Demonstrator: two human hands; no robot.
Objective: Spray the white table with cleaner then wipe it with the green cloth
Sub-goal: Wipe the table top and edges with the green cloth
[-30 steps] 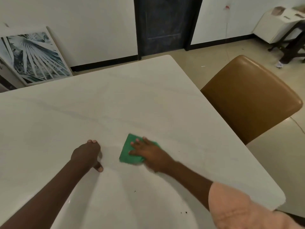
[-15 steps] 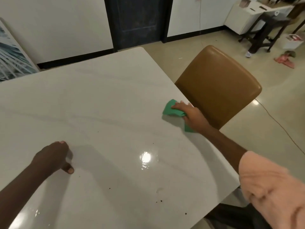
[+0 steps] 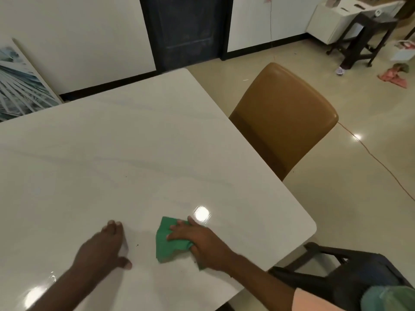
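The white table [image 3: 125, 153] is taking up most of the view, glossy, with a lamp glare sitting just at 1 o'clock of the right hand and a few dark specks lying near the front edge. A tan chair [image 3: 285, 117] is standing tucked against the table's right edge, at about 2 o'clock from the middle of the top. A dark door [image 3: 186, 30] is showing at 12 o'clock on the far wall, a leaf print [image 3: 20, 86] is leaning on that wall at 10 o'clock, and a black stool [image 3: 341, 272] is sitting at 4 o'clock past the table corner.

The left hand [image 3: 101, 248] is lying palm down on the table at 6 o'clock, fingers straight and together, thumb sticking out to the side, holding nothing.

The right hand [image 3: 197, 241] is pressing down on the cloth [image 3: 170, 243], fingers stretched flat and slightly apart over it, not curled round it. The cloth is green and crumpled, lying on the table near the front edge, just at 3 o'clock of the left hand but not touching it.
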